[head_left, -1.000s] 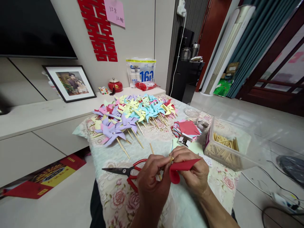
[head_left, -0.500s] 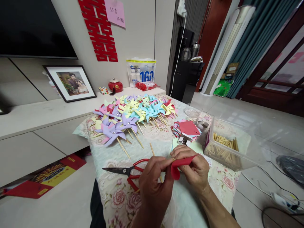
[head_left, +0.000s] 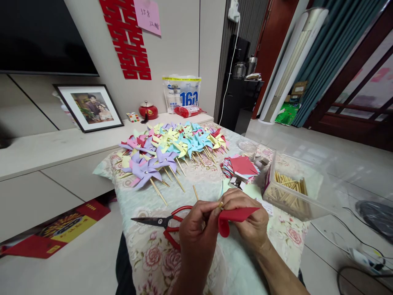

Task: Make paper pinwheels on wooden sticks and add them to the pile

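Note:
My left hand (head_left: 198,233) is closed, thumb and forefinger pinching a small tan piece (head_left: 220,204) that looks like the end of a wooden stick; the rest of it is hidden. Against it, my right hand (head_left: 247,213) grips a red paper pinwheel (head_left: 238,214), its folded blades curling down between both hands. Just beyond my left hand, another wooden stick (head_left: 195,192) lies on the cloth. Red-handled scissors (head_left: 164,221) rest open to the left, their handles partly behind my left hand.
Finished paper pinwheels (head_left: 181,141) on sticks are heaped at the back. A stack of coloured paper squares (head_left: 242,166) and a small box of metal pins (head_left: 236,182) lie beyond my right hand. A clear plastic bin (head_left: 287,207) with wooden sticks stands to the right on the floral tablecloth (head_left: 153,256).
Both hands have shifted slightly, with the tan stick end now showing more between the fingertips. The red paper has tilted and moved a little down. Everything else lies as before.

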A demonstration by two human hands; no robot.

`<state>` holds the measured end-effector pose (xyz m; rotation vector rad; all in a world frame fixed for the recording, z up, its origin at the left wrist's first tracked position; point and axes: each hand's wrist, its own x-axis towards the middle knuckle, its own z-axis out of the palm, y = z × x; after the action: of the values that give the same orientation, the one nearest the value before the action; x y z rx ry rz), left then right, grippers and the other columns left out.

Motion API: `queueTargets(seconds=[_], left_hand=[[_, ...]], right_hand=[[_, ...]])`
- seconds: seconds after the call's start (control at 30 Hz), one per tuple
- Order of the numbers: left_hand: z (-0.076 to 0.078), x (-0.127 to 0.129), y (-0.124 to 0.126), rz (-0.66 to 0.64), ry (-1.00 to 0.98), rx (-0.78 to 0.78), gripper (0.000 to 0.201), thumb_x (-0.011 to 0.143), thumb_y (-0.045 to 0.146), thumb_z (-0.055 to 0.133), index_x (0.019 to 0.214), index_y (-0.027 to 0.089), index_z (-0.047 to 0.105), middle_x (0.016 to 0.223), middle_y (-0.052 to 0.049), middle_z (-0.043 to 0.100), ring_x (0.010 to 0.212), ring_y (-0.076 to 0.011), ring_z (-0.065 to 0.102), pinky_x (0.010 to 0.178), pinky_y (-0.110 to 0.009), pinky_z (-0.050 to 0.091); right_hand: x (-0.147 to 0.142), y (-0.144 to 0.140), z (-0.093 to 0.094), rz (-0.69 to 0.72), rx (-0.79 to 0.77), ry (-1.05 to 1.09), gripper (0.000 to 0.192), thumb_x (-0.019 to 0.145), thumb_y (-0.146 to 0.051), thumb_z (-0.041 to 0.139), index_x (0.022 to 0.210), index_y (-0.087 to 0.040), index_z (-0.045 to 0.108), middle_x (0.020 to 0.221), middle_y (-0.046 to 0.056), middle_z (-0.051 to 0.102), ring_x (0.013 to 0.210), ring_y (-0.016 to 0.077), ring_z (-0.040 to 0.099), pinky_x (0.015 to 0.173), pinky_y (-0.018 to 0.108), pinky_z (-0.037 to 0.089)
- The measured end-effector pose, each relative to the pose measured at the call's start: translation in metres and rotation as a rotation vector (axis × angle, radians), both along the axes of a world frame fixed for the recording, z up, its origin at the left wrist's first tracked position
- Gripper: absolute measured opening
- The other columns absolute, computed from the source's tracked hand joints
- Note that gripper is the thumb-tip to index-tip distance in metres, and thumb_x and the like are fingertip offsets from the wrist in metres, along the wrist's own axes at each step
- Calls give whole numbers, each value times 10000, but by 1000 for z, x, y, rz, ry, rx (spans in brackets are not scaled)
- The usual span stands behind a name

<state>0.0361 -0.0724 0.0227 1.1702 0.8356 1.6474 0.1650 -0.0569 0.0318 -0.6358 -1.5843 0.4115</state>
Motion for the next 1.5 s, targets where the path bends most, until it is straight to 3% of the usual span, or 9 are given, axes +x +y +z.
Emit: queueTargets(seconds=[0.27, 0.7, 0.97, 1.2, 1.5], left_hand=[[0, -1, 1, 44, 64, 66, 86, 807, 218, 738, 889, 215, 764, 794, -15, 704, 715, -137, 646, 653, -219, 509], [1, -3, -1, 14, 85, 22, 126, 820, 311, 730, 871, 197, 750, 752, -20, 674, 656, -142, 605, 604, -234, 488], [3, -11, 1, 32, 260, 221, 117, 855, 157, 658, 933, 203, 732, 764, -21, 686, 665, -136, 630, 573, -213, 487], [9, -13, 1, 144, 413, 360, 210, 828, 55, 634, 961, 202, 702, 780, 3, 690, 665, -109, 649, 595, -191, 504], [10, -14, -1, 199, 504, 438, 235, 817, 25, 604, 967, 189, 679, 793, 8, 686, 695, -98, 646, 630, -186, 513]], right_hand=[[0, 0, -1, 3, -24, 4, 125, 909, -166, 599, 903, -213, 714, 774, 54, 689, 758, 217, 659, 761, 419, 542], [-2, -1, 1, 28, -22, 24, 127, 909, -189, 592, 903, -212, 717, 760, 59, 691, 743, 224, 660, 743, 431, 550], [-2, -2, 2, 46, -3, 26, 101, 923, -210, 608, 928, -211, 709, 782, 61, 684, 749, 219, 663, 751, 425, 551], [-2, -2, 2, 69, -5, 34, 92, 928, -225, 609, 928, -209, 699, 781, 58, 683, 751, 219, 661, 770, 430, 541], [-3, -2, 2, 78, -12, 37, 114, 919, -175, 589, 936, -199, 699, 790, 61, 681, 765, 223, 651, 778, 433, 525]])
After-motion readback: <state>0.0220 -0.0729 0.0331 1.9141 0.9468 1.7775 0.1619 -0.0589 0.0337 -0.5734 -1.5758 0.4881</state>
